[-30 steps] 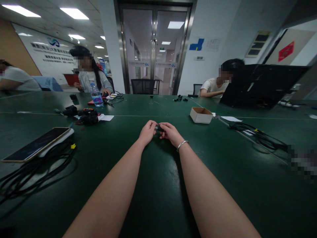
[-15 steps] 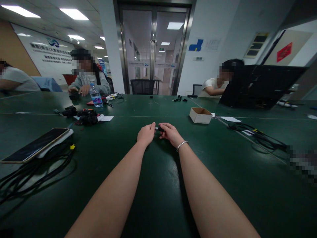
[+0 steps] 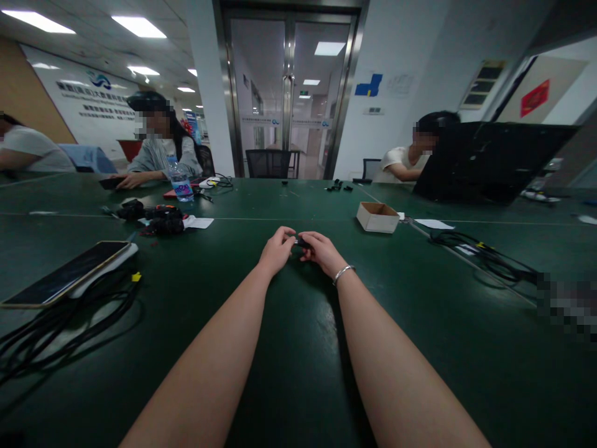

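Note:
Above the middle of the green table (image 3: 289,348), both hands meet at a small black piece with a silvery end (image 3: 303,243). My right hand (image 3: 321,254), with a silver bangle at the wrist, is closed on its dark body between thumb and fingers. On the other side, my left hand (image 3: 278,251) is closed, its thumb and curled fingers at the silvery end. The fingers hide most of the piece, so its exact kind does not show.
A small open cardboard box (image 3: 377,218) stands right of the hands. At left lie a phone (image 3: 69,274) and coiled black cables (image 3: 93,323); more cables (image 3: 489,258) lie right. Beyond are a water bottle (image 3: 181,180), a monitor (image 3: 489,162) and several people.
The fingers of my left hand have shifted and bent up at the silvery end. My right hand stays in place. A person across the table has moved a dark object leftward.

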Motion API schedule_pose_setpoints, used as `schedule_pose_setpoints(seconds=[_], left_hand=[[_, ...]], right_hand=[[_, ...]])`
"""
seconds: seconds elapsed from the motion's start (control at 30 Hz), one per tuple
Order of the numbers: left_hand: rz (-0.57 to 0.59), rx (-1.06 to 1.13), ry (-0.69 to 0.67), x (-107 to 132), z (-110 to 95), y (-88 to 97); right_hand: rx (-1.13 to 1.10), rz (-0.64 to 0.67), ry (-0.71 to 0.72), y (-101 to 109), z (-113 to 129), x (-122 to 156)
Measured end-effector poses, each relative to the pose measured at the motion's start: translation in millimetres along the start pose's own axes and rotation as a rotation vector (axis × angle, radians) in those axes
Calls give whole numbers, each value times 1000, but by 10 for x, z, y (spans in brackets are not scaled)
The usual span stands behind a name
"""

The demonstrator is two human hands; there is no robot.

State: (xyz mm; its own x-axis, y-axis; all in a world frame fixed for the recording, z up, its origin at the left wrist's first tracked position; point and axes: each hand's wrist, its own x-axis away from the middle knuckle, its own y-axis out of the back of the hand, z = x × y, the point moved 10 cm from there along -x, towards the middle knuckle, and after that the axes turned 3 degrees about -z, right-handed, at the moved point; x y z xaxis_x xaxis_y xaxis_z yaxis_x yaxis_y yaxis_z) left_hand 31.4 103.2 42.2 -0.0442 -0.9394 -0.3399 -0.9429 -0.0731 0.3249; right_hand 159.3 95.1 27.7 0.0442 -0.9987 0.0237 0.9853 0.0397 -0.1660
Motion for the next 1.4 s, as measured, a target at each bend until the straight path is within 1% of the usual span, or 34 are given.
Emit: schedule_pose_setpoints(seconds=[0.1,0.2,0.37,0.53,0.63,0.7,0.83,1.03,1.17,1.27,1.33,1.4], left_hand=[[-16,-8,-25,4,-20,5],[-34,-25,-7,-2,7,19],[26,128,44,-25,74,-60],[-1,117,19,-19,40,-37],[27,165,65,-20,77,-69],[47,188,67,-24,80,-93],[38,184,27,-26,49,-88],[39,183,56,-27,79,-91],[40,182,46,-33,72,-96],[-2,176,34,-31,48,-40],[-55,159,5,-32,12,36],[-99,127,-41,-32,-37,104]], right_hand=[[32,11,2,-16,0,1],[37,23,-1,-28,0,4],[7,1,-1,-10,-1,-4],[24,5,-8,-18,-13,-8],[7,6,0,-14,-4,-7],[5,5,2,-8,-1,-7],[17,10,-2,-6,-7,-12],[3,12,0,-9,-6,-14],[8,12,-1,2,-5,-3],[10,56,17,-23,-1,1],[41,96,64,-61,17,-10],[128,110,131,-95,38,-33]])
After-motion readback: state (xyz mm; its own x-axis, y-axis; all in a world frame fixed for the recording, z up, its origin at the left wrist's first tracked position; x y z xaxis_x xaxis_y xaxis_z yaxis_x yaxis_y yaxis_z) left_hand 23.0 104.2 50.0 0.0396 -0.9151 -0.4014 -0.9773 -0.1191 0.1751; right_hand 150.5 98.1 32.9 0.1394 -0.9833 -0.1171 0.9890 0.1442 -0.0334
